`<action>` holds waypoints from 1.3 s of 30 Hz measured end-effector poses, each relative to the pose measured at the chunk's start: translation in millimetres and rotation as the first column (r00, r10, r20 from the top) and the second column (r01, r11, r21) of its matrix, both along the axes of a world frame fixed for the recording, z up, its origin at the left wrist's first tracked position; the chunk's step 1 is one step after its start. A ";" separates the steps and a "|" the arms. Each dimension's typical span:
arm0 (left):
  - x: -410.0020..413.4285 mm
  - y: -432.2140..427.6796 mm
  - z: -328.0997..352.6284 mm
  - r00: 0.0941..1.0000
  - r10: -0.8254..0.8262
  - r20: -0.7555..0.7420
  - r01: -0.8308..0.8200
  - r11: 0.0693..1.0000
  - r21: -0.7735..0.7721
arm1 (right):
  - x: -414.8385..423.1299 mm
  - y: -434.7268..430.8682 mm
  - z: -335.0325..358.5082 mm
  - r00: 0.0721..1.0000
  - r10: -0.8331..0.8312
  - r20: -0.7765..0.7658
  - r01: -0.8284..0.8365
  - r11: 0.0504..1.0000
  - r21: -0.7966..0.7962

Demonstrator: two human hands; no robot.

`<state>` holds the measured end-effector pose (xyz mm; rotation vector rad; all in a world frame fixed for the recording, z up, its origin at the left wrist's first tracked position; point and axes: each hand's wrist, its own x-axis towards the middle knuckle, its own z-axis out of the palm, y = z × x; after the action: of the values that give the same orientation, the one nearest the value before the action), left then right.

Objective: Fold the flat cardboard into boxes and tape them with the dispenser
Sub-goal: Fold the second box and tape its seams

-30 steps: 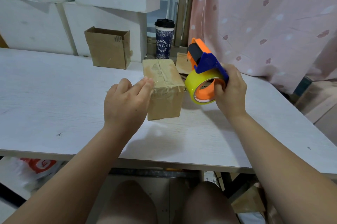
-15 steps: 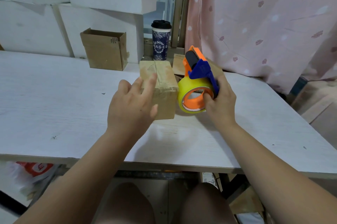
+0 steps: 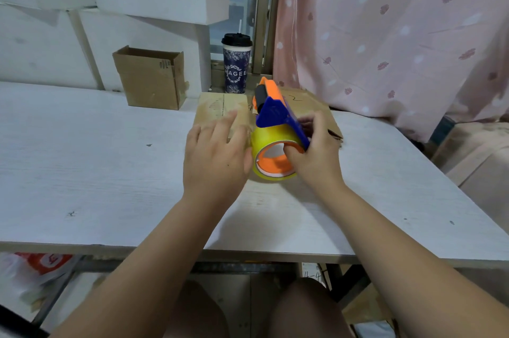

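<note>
On the white worktop point(image 3: 96, 158) a closed cardboard box point(image 3: 220, 107) lies mid-table. The left hand point(image 3: 217, 157) is spread over its near end with fingers point(image 3: 230, 122) straight and slightly blurred. Just to the right, the right hand point(image 3: 316, 158) grips the tape dispenser point(image 3: 278, 120), thumb inside the yellow roll's orange core, and the roll is touching the box's side. Behind them stand an open cardboard box point(image 3: 150, 78) and a lidded cup point(image 3: 237, 65), with flat cardboard point(image 3: 308, 102) beside a pink curtain point(image 3: 385, 34).

Occluded and blurred regions, head view.
Left hand point(image 3: 217, 158) (motion-blurred fingers) and tape dispenser point(image 3: 275, 117) cover the box point(image 3: 220, 106) front; flat cardboard point(image 3: 312, 103) partly hidden.
</note>
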<state>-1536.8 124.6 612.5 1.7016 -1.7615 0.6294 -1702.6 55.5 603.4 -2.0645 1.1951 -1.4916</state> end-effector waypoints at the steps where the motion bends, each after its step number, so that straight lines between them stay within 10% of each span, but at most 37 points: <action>1: -1.4 -2.1 2.0 1.000 0.000 -0.019 0.000 1.000 0.016 | -1.2 -0.1 1.9 0.999 0.013 -0.030 -0.013 1.000 -0.013; 13: -4.3 -7.7 6.7 0.997 0.062 -0.050 -0.063 0.998 -0.013 | -19.5 -2.9 28.8 0.974 0.102 -0.200 -0.102 0.995 0.009; 23: -2.2 -4.4 11.2 0.997 0.068 0.024 -0.066 0.994 -0.081 | -20.9 -6.8 19.2 0.996 0.082 -0.036 -0.082 0.997 0.007; 30: -3.2 -8.3 11.7 0.997 0.077 0.005 -0.076 0.991 -0.108 | -27.7 -14.4 30.1 0.938 -0.007 -0.347 -0.091 0.960 -0.266; 39: -0.9 -9.8 8.8 0.996 0.084 0.003 -0.083 0.989 -0.119 | -37.1 -7.3 26.2 0.975 0.091 -0.201 -0.103 0.994 -0.046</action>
<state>-1537.7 114.8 621.3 1.7001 -1.6310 0.7635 -1739.7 48.2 629.6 -2.3198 1.1146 -1.3136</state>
